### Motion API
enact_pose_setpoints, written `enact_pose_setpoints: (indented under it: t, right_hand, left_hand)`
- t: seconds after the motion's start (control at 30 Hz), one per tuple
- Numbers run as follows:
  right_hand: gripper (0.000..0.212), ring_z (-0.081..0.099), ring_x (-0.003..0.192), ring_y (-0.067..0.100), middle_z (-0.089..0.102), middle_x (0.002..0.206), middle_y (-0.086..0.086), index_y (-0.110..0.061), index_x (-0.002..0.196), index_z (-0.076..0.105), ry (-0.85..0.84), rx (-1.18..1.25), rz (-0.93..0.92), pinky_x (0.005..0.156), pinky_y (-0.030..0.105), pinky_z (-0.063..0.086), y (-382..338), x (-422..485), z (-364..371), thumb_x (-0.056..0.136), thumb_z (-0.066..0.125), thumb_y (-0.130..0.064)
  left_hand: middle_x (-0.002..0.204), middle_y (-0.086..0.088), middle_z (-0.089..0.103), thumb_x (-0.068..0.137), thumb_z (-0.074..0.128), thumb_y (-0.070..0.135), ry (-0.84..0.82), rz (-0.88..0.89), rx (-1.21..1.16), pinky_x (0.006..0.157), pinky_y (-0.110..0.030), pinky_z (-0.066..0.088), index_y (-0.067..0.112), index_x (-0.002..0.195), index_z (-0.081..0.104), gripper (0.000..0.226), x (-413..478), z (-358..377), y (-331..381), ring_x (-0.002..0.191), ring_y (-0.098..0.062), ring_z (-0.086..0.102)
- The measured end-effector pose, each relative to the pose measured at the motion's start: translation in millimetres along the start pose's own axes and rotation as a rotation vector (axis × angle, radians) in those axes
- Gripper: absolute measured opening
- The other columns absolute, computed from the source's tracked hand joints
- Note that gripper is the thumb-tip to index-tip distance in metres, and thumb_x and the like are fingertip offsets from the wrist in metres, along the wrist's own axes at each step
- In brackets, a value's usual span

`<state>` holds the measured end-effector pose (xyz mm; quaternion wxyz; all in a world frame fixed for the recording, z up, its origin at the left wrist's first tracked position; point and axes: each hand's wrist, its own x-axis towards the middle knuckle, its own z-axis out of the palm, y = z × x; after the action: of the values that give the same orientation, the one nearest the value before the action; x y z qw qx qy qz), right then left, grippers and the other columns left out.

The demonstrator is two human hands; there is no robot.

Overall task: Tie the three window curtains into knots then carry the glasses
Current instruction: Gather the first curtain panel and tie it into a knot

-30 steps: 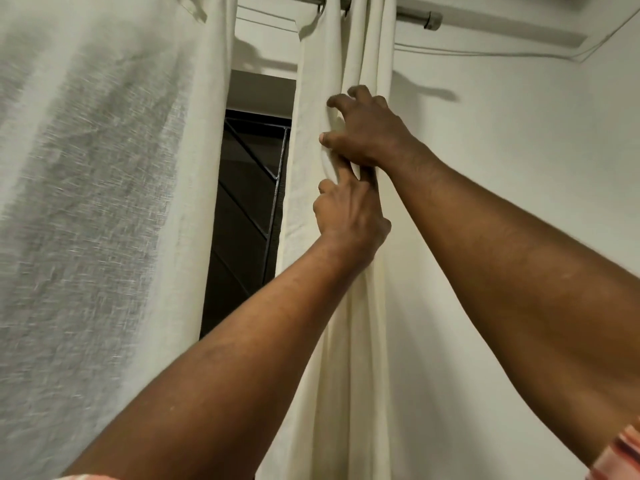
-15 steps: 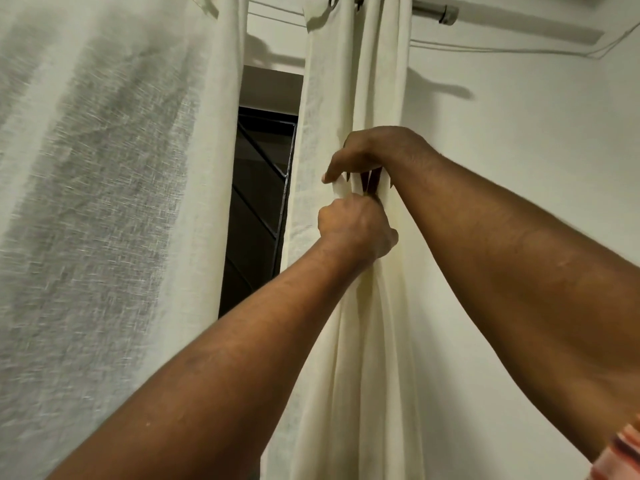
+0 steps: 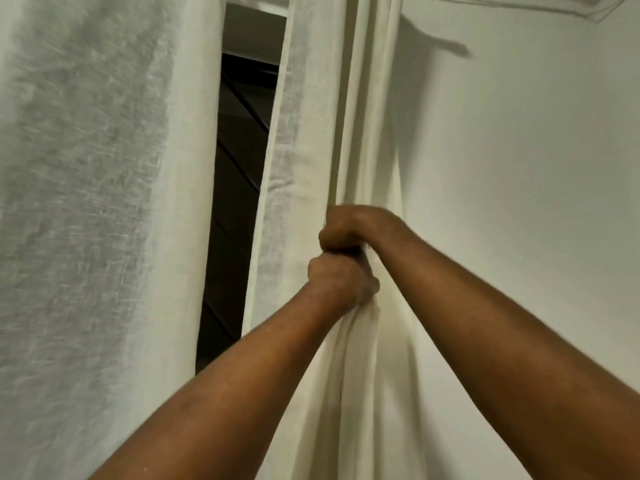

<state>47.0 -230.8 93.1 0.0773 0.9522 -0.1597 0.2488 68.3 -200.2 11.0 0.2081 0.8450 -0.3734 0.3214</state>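
A cream curtain (image 3: 360, 133) hangs in gathered folds right of the dark window gap. My right hand (image 3: 353, 230) grips the bunched folds from the right side. Directly below it, touching it, my left hand (image 3: 341, 282) grips the same bunch. Below the hands the cloth falls in loose pleats. A second pale curtain (image 3: 97, 202) hangs close on the left, flat and unknotted. No glasses are in view.
A dark window (image 3: 239, 202) with slanted bars shows between the two curtains. A plain white wall (image 3: 519, 168) fills the right side, with a thin cable (image 3: 588, 12) near the top right corner.
Both hands have slid down the right curtain, gathering its folds, and closed into fists around the bunch. The view has dropped, so the curtain rod is out of sight.
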Motion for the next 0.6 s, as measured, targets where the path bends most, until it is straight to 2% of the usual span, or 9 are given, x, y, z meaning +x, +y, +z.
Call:
enact_pose_setpoints:
  t: [0.07,0.13,0.2,0.27,0.33,0.37,0.47,0.6]
  right_hand:
    - [0.010,0.066,0.074,0.023,0.064,0.092,0.010,-0.011,0.078,0.056,-0.091,0.053,-0.002,0.065,0.036,0.059,5,-9,21,0.085,0.054,-0.018]
    - [0.010,0.067,0.073,0.024,0.064,0.089,0.010,-0.008,0.083,0.058,-0.061,0.100,-0.010,0.063,0.036,0.060,9,-11,21,0.085,0.056,-0.017]
    - [0.009,0.062,0.070,0.019,0.062,0.087,0.006,-0.010,0.082,0.056,0.133,0.072,-0.045,0.058,0.030,0.052,13,-7,4,0.082,0.060,-0.018]
    - [0.016,0.056,0.072,0.019,0.057,0.087,0.002,-0.014,0.081,0.051,0.383,0.076,-0.080,0.063,0.028,0.042,15,-5,-18,0.081,0.062,-0.026]
    - [0.018,0.053,0.079,0.021,0.052,0.089,0.001,-0.019,0.088,0.051,0.569,0.139,-0.087,0.068,0.029,0.041,18,-4,-41,0.079,0.062,-0.031]
    - [0.020,0.054,0.080,0.022,0.052,0.087,0.000,-0.019,0.089,0.052,0.610,0.164,-0.079,0.069,0.030,0.042,20,-4,-50,0.078,0.062,-0.031]
    - [0.017,0.057,0.078,0.021,0.051,0.076,-0.004,-0.017,0.080,0.053,0.601,0.171,-0.064,0.065,0.030,0.042,22,-3,-64,0.076,0.064,-0.030]
    - [0.021,0.056,0.073,0.019,0.052,0.075,-0.003,-0.020,0.068,0.046,0.531,0.149,-0.046,0.063,0.030,0.042,23,-8,-60,0.077,0.063,-0.027]
  left_hand:
    - [0.113,0.000,0.063,0.092,0.046,0.039,-0.066,-0.020,0.039,0.084,-0.031,0.045,0.020,0.124,0.051,0.037,-10,13,-4,0.104,-0.021,0.061]
    - [0.113,-0.001,0.062,0.092,0.046,0.039,-0.038,-0.036,0.067,0.086,-0.031,0.046,0.017,0.125,0.050,0.040,-13,11,-1,0.104,-0.022,0.060]
    - [0.116,-0.003,0.061,0.091,0.047,0.041,0.048,-0.030,0.101,0.086,-0.033,0.044,0.014,0.125,0.050,0.043,-12,2,6,0.106,-0.023,0.059]
    - [0.115,-0.004,0.060,0.089,0.048,0.044,0.147,-0.016,0.091,0.080,-0.035,0.041,0.015,0.119,0.053,0.042,-8,-8,15,0.102,-0.025,0.059]
    - [0.112,-0.005,0.060,0.086,0.050,0.048,0.220,-0.026,0.036,0.075,-0.035,0.037,0.017,0.113,0.055,0.041,-2,-16,20,0.096,-0.026,0.058]
    - [0.113,-0.006,0.058,0.086,0.050,0.050,0.249,-0.027,0.019,0.074,-0.036,0.037,0.017,0.113,0.055,0.043,0,-19,21,0.095,-0.026,0.057]
    - [0.116,-0.006,0.054,0.085,0.051,0.052,0.289,-0.032,0.029,0.074,-0.037,0.039,0.018,0.120,0.051,0.049,9,-28,24,0.089,-0.024,0.054]
    - [0.100,-0.002,0.058,0.088,0.052,0.045,0.241,-0.042,-0.008,0.077,-0.035,0.045,0.018,0.112,0.054,0.037,12,-33,25,0.085,-0.022,0.055]
